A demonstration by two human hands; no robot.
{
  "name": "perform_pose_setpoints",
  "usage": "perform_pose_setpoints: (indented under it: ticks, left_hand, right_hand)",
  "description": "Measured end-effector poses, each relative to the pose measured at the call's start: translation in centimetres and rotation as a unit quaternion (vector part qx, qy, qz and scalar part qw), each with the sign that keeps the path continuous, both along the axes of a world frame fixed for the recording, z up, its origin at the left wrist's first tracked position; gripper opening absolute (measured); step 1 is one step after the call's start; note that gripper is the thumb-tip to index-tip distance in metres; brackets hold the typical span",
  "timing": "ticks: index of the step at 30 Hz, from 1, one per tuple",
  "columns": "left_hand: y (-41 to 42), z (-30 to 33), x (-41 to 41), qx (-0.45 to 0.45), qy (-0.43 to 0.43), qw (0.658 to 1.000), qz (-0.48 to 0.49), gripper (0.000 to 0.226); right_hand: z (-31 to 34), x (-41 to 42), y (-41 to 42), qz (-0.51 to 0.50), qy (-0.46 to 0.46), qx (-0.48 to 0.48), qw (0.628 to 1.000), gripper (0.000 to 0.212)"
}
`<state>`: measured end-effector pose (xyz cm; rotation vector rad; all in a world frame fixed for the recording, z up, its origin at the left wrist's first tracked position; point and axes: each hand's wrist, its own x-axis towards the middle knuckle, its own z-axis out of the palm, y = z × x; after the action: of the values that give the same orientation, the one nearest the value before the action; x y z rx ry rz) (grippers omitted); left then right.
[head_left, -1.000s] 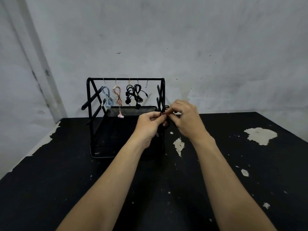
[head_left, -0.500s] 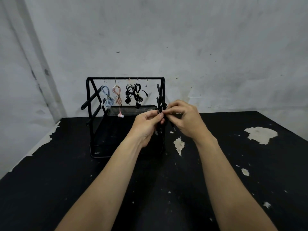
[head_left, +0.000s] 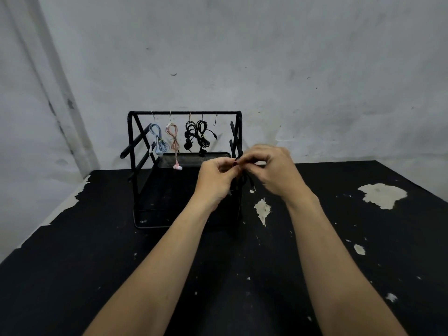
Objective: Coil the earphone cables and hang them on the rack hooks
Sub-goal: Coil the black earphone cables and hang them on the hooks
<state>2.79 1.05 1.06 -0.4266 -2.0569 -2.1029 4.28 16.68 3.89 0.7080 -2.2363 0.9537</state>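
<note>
A black wire rack stands at the back of the black table. From the hooks on its top bar hang a blue coiled earphone, a pink one and two black ones; the rightmost hook is bare. In front of the rack's right post, my left hand and my right hand meet and pinch a black earphone cable, whose bundle hangs down between them. Its upper part is hidden by my fingers.
A grey wall rises right behind the rack. Pale patches of peeled paint mark the table at the right and near the middle. The table's left edge runs diagonally at the lower left.
Both hands stay together at the rack's right post; the fingers have shifted slightly around the black cable, with the right hand turned a little over the left.
</note>
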Motion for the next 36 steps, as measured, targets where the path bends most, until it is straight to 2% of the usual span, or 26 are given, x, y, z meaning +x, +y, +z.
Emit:
perform_pose_setpoints:
  ticks: [5,11,26,29,36]
  left_hand:
    - [-0.1,0.2,-0.1,0.046,-0.034,0.998,-0.013,0.011]
    - [0.1,0.0,-0.1,0.042,-0.036,0.998,-0.013,0.013]
    - [-0.5,-0.1,-0.4,0.021,-0.051,0.998,0.010,0.009]
    - [-0.6,-0.2,-0.5,0.040,-0.064,0.997,-0.003,0.004]
    - [-0.8,0.0,-0.6,0.135,-0.096,0.985,-0.053,0.008]
  right_hand:
    - [-0.4,-0.2,0.1,-0.002,0.018,0.036,0.999,0.017]
    - [-0.2,0.2,-0.3,0.012,0.040,-0.037,0.998,0.014]
    - [-0.5,-0.3,0.5,0.002,-0.030,0.035,0.999,0.016]
    - [-0.7,-0.3,0.4,-0.007,-0.023,0.010,1.000,0.015]
    - [-1.1,-0.4,0.0,-0.039,-0.006,-0.026,0.999,0.013]
